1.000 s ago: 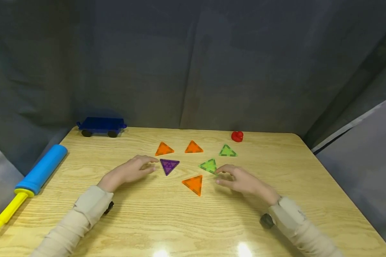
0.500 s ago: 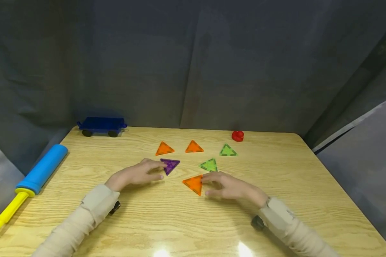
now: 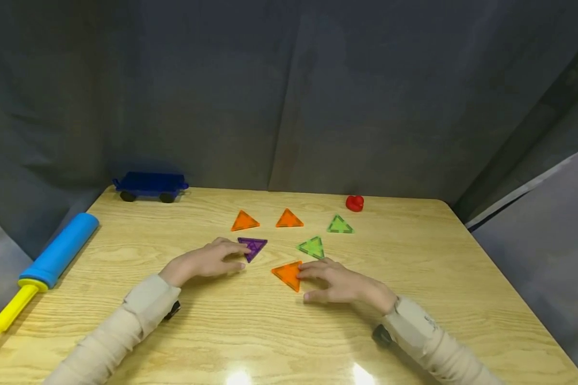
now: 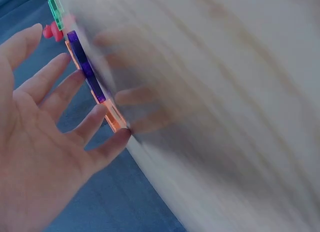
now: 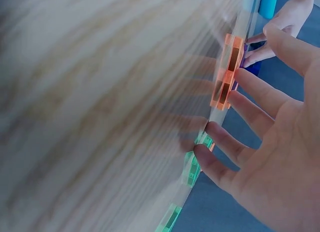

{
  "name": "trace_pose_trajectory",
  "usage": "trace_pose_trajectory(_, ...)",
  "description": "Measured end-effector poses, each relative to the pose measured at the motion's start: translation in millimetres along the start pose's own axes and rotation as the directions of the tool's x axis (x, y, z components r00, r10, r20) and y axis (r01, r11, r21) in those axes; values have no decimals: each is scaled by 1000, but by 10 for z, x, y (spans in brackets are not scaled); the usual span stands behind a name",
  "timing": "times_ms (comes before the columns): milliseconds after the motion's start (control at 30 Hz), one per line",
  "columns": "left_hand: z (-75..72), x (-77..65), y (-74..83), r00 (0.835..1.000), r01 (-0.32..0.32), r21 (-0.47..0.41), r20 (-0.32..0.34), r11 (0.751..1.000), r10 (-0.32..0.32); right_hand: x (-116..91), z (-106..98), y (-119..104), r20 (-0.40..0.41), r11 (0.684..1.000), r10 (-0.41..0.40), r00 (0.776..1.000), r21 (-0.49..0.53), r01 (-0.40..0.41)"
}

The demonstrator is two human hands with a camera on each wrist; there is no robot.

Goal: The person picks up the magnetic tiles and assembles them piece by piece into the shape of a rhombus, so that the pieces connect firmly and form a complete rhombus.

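My left hand (image 3: 207,262) reaches in from the left, its fingertips over the left part of a purple triangular tile (image 3: 254,247). In the left wrist view the fingers are spread beside that purple tile (image 4: 86,66). My right hand (image 3: 339,282) has its fingertips on the right edge of the nearest orange triangular tile (image 3: 285,275). Seen in the right wrist view, two fingertips touch the orange tile (image 5: 227,71), the fingers apart and loosely extended. Just behind the right hand lies a green triangular tile (image 3: 312,247). Neither hand grips anything.
Two orange triangles (image 3: 244,220) (image 3: 289,218) and another green triangle (image 3: 340,224) lie farther back. A red toy piece (image 3: 354,203) and a blue wheeled wagon (image 3: 149,184) stand near the back edge. A blue and yellow pump (image 3: 60,248) lies at the left.
My right hand has moved left and nearer, from the green tile to the near orange tile. My left hand has moved right onto the purple tile. The tiles look unmoved.
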State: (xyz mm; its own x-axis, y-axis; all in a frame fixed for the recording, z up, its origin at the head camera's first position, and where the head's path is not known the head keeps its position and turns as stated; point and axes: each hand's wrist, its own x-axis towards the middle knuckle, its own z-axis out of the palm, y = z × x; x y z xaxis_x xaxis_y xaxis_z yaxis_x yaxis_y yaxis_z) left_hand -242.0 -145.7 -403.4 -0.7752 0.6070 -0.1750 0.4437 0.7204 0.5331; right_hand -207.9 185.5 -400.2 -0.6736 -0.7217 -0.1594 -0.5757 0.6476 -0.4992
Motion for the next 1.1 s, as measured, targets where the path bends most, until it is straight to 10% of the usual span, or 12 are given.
trace_pose_trajectory(767,45,-213,114,997,-70,-2,-11,998,70,-96,22,-24,-21,999,-48,999,6,48)
trace_pose_trajectory(1100,8,-46,86,996,4,30,-85,1000,-2,64,43,-26,-86,999,-39,996,-5,39)
